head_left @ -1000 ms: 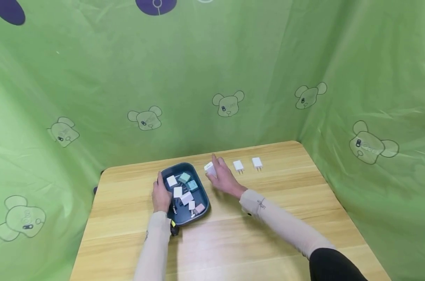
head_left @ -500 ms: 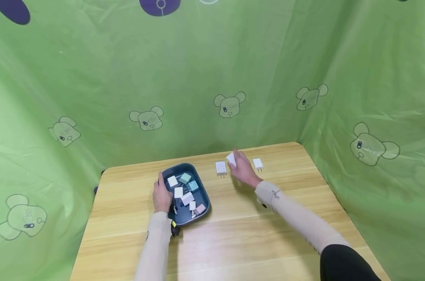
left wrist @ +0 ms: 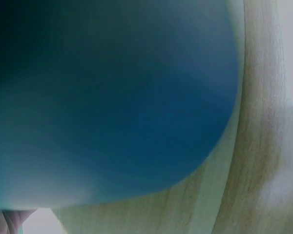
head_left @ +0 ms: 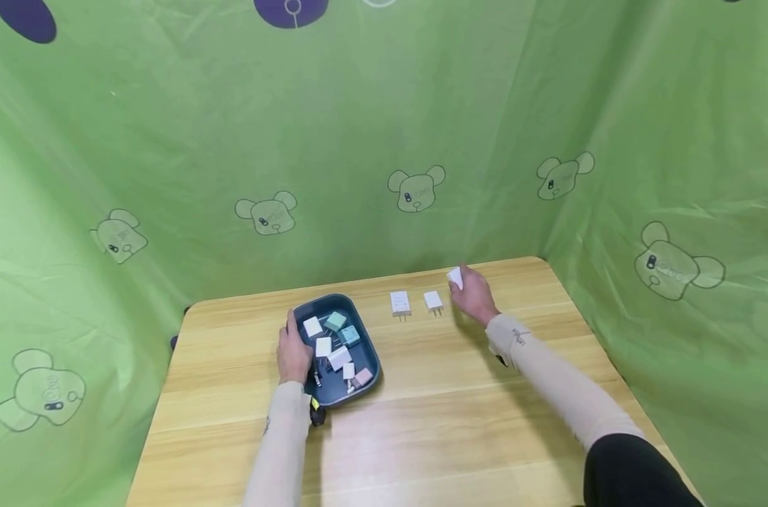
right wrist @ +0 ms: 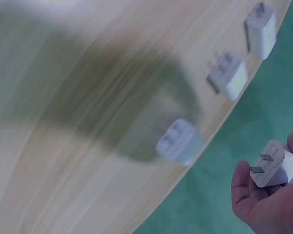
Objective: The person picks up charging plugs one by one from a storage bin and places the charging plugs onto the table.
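Note:
My left hand (head_left: 293, 357) grips the left wall of a dark blue plastic bin (head_left: 330, 394). Inside lie several charger plugs, white, green, teal and pink. In the left wrist view the bin's blurred wall (left wrist: 151, 112) fills most of the picture. My right hand (head_left: 475, 296) holds a white charger plug (right wrist: 278, 168) above the table's far edge, its two prongs exposed. Three white chargers are in the right wrist view: one (right wrist: 260, 31) farthest along the row, a middle one (right wrist: 229, 75), and a third (right wrist: 180, 141) in shadow, which my hand hides in the head view.
A wooden table (head_left: 422, 436) carries everything. Green curtain (head_left: 339, 127) with bear outlines rises behind it and along the sides. A small black object (head_left: 317, 414) with a yellow patch sits by my left wrist.
My right hand has moved rightward along the row with the held charger, uncovering the left charger, then the middle one, and now covering the right one. My left hand stays on the bin.

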`<action>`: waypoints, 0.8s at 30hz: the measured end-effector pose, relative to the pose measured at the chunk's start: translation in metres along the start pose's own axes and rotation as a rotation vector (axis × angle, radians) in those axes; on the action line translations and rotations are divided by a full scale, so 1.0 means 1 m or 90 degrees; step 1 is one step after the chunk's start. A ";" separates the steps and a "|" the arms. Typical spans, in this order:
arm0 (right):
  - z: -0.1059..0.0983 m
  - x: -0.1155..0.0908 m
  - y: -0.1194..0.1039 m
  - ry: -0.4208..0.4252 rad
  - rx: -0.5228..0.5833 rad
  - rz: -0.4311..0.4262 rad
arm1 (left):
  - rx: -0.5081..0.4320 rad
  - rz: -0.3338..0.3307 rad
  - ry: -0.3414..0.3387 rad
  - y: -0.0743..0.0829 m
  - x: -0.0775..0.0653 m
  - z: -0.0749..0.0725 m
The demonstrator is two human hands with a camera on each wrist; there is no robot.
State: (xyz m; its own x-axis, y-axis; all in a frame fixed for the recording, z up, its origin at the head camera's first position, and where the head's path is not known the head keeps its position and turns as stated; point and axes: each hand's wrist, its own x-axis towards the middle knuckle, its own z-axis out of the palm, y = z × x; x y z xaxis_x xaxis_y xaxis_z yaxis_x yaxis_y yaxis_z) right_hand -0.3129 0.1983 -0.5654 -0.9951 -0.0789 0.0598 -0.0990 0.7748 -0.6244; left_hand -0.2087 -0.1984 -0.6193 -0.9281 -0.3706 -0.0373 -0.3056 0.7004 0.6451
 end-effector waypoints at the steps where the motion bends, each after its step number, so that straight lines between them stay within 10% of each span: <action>1: -0.002 0.002 0.003 0.001 -0.002 0.006 | 0.001 0.000 0.002 0.000 0.000 0.000; 24: -0.029 0.013 0.048 0.019 -0.008 0.176 | -0.008 0.007 0.011 0.000 0.002 0.000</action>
State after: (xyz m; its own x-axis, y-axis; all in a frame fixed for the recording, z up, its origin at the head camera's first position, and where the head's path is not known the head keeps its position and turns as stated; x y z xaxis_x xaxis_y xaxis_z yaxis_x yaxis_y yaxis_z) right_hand -0.3307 0.2532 -0.5719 -0.9839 0.1555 -0.0880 0.1766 0.7722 -0.6103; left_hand -0.2104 -0.1988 -0.6193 -0.9275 -0.3733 -0.0172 -0.2926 0.6967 0.6549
